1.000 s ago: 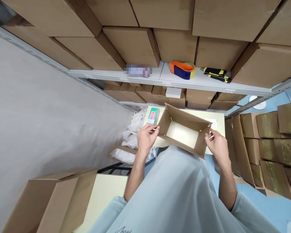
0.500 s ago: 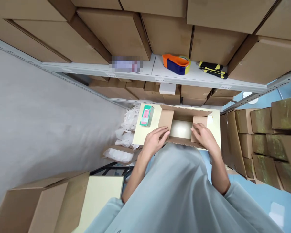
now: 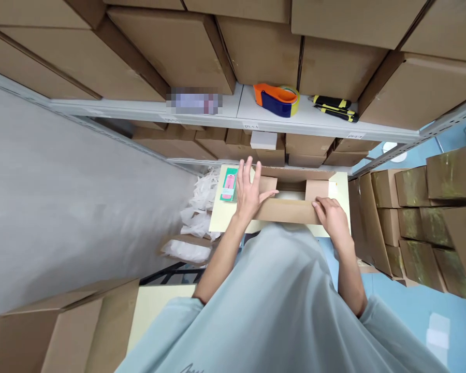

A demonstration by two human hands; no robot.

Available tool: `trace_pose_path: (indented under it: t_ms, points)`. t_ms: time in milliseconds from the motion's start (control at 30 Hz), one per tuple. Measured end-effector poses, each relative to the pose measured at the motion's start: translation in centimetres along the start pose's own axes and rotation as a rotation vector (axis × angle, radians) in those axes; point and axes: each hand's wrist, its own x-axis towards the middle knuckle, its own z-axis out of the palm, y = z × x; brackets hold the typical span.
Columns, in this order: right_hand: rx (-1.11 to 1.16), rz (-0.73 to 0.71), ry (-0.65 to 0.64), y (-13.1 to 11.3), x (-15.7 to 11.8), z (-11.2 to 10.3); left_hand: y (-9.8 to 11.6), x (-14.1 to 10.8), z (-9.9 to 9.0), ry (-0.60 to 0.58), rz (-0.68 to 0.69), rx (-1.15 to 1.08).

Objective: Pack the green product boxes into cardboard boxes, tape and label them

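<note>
A small cardboard box (image 3: 289, 211) stands on the pale yellow tabletop (image 3: 222, 220) in front of me, its flaps up. The near long flap is folded inward over part of the opening, and the pale surface inside still shows. My left hand (image 3: 248, 196) is open, fingers spread and pointing away, over the box's left end with the thumb by the near flap. Thumb and fingers of my right hand (image 3: 333, 221) are closed on the right end of that flap. Left of the box lies a green and pink package (image 3: 229, 185), partly behind my left hand.
On the shelf (image 3: 233, 106) are an orange and blue tape dispenser (image 3: 276, 101) and black and yellow utility knives (image 3: 336, 107). Large cartons (image 3: 174, 49) stand behind them. Taped boxes (image 3: 411, 223) are stacked at right; white packing material (image 3: 194, 223) lies left of the table.
The near flap has folded inward over the opening. My left hand has risen and spread its fingers away from me; my right hand has shifted to the flap's right end.
</note>
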Motion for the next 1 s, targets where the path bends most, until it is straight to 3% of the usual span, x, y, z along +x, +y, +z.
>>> trace_pose_path:
  t_ms: [100,233,300,500,700,833,1000]
  points:
    - [-0.032,-0.02,0.114,0.5,-0.1,0.8,-0.6,1.1,-0.5,-0.059,0.115,-0.029]
    - [-0.073,-0.005,0.383,1.0,0.3,1.7,-1.1,-0.2,-0.2,-0.067,0.091,-0.099]
    - [-0.063,-0.018,0.412,1.4,0.6,2.0,-1.4,-1.4,0.3,-0.081,0.069,-0.144]
    - [0.139,0.067,0.262,2.5,2.1,2.9,-2.6,-3.6,1.5,-0.153,-0.015,-0.296]
    - [0.186,0.336,0.041,3.7,5.0,3.9,-3.4,-4.4,3.8,-0.117,-0.288,-0.427]
    - [0.199,0.415,-0.038,3.7,6.0,4.2,-4.9,-3.3,4.8,-0.127,-0.295,-0.512]
    - [0.208,0.43,-0.066,2.7,4.6,4.8,-6.8,-2.3,4.2,-0.194,-0.25,-0.544]
